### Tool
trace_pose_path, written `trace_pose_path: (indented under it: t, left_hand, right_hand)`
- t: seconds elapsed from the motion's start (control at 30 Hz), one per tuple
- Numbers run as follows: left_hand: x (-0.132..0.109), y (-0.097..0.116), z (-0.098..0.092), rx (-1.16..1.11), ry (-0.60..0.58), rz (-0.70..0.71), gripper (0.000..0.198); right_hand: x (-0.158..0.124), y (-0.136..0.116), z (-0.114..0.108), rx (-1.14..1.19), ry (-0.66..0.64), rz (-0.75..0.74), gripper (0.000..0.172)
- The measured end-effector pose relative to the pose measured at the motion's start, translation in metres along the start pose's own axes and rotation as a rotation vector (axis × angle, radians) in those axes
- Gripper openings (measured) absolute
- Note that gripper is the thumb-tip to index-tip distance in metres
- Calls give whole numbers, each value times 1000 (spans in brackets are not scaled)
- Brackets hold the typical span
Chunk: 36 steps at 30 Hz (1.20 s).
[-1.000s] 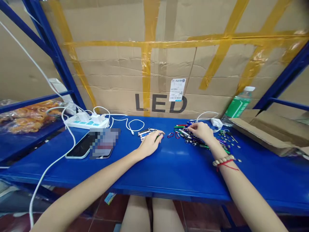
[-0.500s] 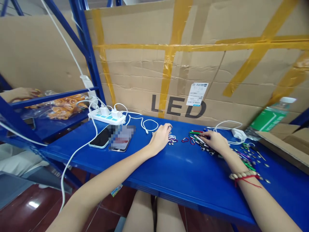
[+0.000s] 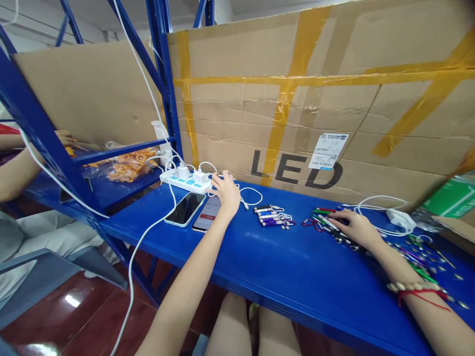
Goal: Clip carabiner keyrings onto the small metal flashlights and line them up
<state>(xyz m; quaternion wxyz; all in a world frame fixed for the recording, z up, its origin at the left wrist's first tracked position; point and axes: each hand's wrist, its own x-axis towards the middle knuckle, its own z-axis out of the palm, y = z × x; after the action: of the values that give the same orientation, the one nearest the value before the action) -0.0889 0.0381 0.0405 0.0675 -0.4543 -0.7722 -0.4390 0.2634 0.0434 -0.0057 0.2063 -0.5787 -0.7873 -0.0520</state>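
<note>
My left hand point(image 3: 227, 194) reaches over the top end of a phone point(image 3: 203, 218) with a lit screen. Its fingers are spread and it holds nothing that I can see. Left of that phone lies a dark-screened phone point(image 3: 186, 209) in a light case. Several small keychain flashlights point(image 3: 270, 216) with clips lie side by side in the middle. My right hand point(image 3: 354, 228) rests on a pile of more flashlights point(image 3: 336, 231), thumb and fingertips drawn together. What is between those fingertips is hidden. Red carabiner clips point(image 3: 312, 224) lie left of the pile.
A white power strip point(image 3: 187, 181) with chargers stands at the back left, its cable crossing the table edge. Behind stands a large carton point(image 3: 237, 113). Small parts point(image 3: 441, 257), a charger point(image 3: 401, 221) and a green-labelled bottle point(image 3: 451, 198) are at right. Another person's arm point(image 3: 22, 170) shows at left.
My left hand has moved left from the middle flashlights to the lit phone, uncovering the row. My right hand stays on the pile. The view has turned left.
</note>
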Motion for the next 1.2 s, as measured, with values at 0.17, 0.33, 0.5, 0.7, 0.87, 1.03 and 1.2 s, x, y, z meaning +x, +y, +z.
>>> trace_pose_path:
  t: [0.17,0.33,0.5,0.7,0.87,1.03,1.2]
  left_hand:
    - [16,-19,3,44,31,-155,23]
    - [22,-27,1,-28,25,-279,22]
    - [23,-29,-2,-158,47,-294,21]
    - [1,-4,-7,-259,134,77,24]
    - [-46,28,-9,-366,-52,489,23]
    - [-85,37,0,-380,-337,803,21]
    - [-97,35,12,-339,-456,953,25]
  right_hand:
    - [0,0,1,19,13,58,37]
    - [0,0,2,40,24,49,33]
    - [-1,-5,-3,51,-10,104,27]
    - [0,-4,-2,71,-38,151,25]
    - [0,-5,-1,85,-37,162,22]
    - [4,-1,1,80,-53,170,22]
    - [8,1,1,2,-102,221,21]
